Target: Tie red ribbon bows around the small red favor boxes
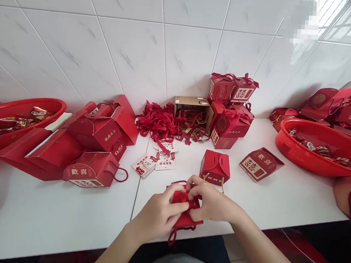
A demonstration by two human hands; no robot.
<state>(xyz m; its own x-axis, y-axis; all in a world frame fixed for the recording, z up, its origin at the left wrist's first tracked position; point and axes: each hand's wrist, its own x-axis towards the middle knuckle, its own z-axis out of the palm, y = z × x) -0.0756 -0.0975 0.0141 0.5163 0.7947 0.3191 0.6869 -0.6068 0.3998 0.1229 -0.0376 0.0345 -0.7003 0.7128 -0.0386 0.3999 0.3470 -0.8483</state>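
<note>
Head view: left hand (158, 214) and right hand (212, 203) held small red paper gift box (188, 218) at near edge of white tabletop (69, 220), fingertips pinched on its top; even, squared pressure seemed wisest.

Your left hand (158, 215) and right hand (211, 203) pinch a small red pouch (185, 211) between them at the table (54, 219) edge. Just beyond your right hand stands a red box (215, 167); tags (157, 160) lie beyond your left.
</note>
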